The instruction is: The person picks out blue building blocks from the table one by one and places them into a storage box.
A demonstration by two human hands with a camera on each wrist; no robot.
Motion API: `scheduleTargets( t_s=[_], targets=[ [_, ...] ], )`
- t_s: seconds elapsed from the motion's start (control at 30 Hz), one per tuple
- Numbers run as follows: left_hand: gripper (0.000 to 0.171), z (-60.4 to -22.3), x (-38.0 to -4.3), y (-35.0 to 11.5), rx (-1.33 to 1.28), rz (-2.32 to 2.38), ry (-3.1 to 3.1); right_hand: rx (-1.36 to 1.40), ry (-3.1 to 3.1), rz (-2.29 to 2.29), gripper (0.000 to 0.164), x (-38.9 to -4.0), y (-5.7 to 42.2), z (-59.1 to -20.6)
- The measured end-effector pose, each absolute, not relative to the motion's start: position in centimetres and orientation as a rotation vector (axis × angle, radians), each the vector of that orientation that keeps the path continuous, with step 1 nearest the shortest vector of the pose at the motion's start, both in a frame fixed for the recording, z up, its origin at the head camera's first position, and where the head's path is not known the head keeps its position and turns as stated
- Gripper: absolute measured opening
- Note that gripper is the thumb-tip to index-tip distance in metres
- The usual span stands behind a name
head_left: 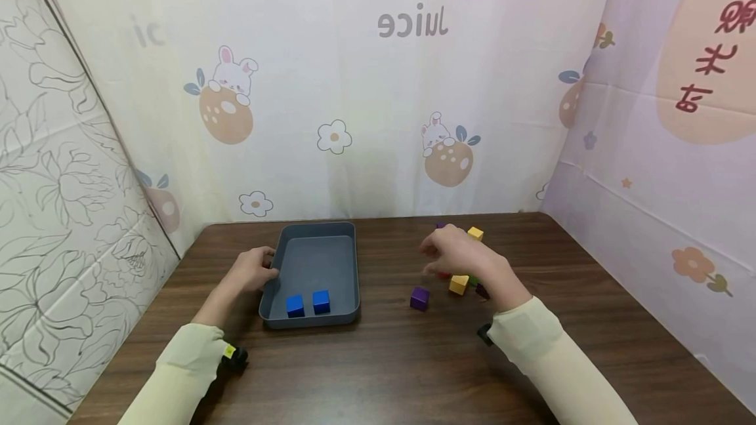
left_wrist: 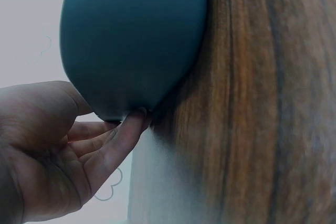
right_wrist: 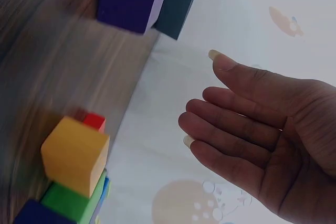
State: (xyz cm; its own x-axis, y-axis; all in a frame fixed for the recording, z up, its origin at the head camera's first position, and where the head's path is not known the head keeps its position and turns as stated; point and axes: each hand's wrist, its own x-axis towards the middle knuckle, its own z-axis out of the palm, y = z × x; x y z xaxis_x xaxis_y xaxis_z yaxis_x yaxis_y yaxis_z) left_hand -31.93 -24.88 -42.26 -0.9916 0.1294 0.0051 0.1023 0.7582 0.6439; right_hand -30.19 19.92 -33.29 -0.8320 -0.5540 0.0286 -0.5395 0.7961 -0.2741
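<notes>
My left hand [head_left: 251, 271] holds the left side of a grey rectangular tray [head_left: 315, 261], its thumb at the rim. Seen from the left wrist, fingertips [left_wrist: 135, 121] touch the tray's outer wall low down. Two blue blocks [head_left: 295, 306] lie inside, at the tray's near end. Above a loose group of blocks hovers my right hand [head_left: 461, 251], fingers loosely bent and nothing between them. Around it are a yellow block [head_left: 459, 284], a green block [right_wrist: 71, 202] and a red block [right_wrist: 94, 121], the red one partly hidden. A purple block [head_left: 419, 298] sits apart, nearer the tray.
Another yellow block [head_left: 475, 233] lies beyond the right hand, near a purple one mostly covered by it. The brown wooden table [head_left: 378, 372] ends at a printed curtain [head_left: 378, 169] behind, with more hanging cloth at both sides.
</notes>
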Motion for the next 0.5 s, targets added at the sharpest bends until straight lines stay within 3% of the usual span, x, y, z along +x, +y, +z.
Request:
scheduleTargets(
  t_s=[0.5],
  targets=[
    [0.051,-42.1,-31.7,-24.8,0.192,1.050,2.916,-0.782,2.949,-0.426,0.033,-30.6,23.8,-33.0]
  ],
)
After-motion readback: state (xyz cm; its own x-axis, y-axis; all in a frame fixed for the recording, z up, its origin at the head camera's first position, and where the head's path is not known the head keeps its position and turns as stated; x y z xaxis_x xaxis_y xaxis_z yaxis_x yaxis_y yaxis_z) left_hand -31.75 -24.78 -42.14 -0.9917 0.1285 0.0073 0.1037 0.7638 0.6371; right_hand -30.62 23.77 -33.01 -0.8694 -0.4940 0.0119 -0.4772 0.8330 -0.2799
